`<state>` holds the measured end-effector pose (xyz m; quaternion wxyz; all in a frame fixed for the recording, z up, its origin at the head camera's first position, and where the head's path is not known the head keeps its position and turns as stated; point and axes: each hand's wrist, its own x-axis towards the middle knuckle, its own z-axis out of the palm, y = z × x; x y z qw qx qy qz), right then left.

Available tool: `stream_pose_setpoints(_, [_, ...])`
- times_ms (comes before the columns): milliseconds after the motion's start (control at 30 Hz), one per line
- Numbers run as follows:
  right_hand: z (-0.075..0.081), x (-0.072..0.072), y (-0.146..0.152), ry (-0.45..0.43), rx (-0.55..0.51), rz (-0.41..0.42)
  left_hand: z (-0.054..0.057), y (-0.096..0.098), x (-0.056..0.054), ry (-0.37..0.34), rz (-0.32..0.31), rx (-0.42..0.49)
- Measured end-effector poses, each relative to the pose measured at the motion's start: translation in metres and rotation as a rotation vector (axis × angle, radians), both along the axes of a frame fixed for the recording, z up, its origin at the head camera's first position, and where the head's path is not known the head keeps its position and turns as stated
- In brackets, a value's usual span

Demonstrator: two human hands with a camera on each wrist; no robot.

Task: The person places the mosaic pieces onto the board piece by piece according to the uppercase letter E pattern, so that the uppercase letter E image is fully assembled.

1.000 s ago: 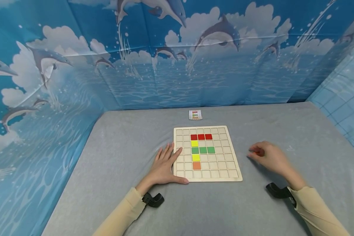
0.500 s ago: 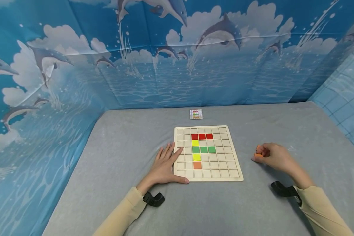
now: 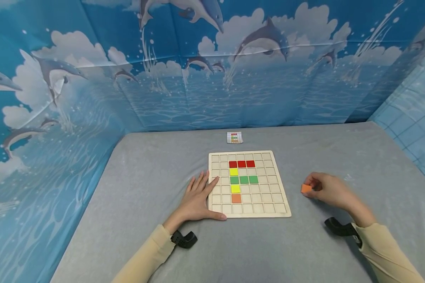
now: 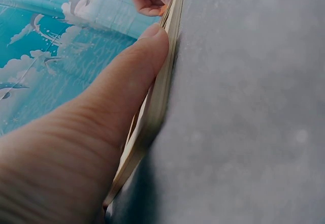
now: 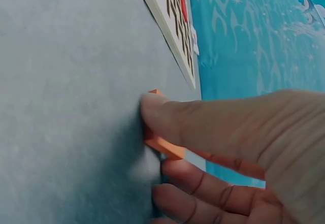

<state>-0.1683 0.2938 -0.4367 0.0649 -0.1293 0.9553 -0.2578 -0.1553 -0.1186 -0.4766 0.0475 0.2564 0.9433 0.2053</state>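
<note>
My left hand (image 3: 197, 202) lies spread at the left side of a wooden grid board (image 3: 255, 215). Its forefinger reaches over the grid, and the thumb lies along the front edge, seen close in the left wrist view. To the right of the board, low over the table, my right hand (image 3: 327, 190) pinches an orange block (image 3: 306, 188) between thumb and fingers. The right wrist view shows the thumb covering part of this block (image 5: 165, 147). Set in the board are a row of red squares (image 3: 241, 164), a green row (image 3: 244, 179), two yellow squares (image 3: 235, 189) and one orange square (image 3: 236, 198).
Behind the board lies a small card (image 3: 234, 137) printed with a coloured grid pattern. A grey cloth (image 3: 156, 165) covers the table. Dolphin-printed curtains (image 3: 212, 102) hang at its back and left, and a wrist camera (image 3: 185, 239) is strapped to my left wrist.
My right hand has shifted slightly right and turned the orange block, which was mostly hidden in the fingers and now shows a flat face. My left hand and the board have stayed in place.
</note>
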Motion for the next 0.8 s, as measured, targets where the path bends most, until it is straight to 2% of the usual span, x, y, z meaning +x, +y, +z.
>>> stream_pose_setpoints(800, [-0.004, 0.003, -0.016, 0.086, -0.116, 0.049, 0.005, -0.001, 0.0, -0.013, -0.003, 0.007])
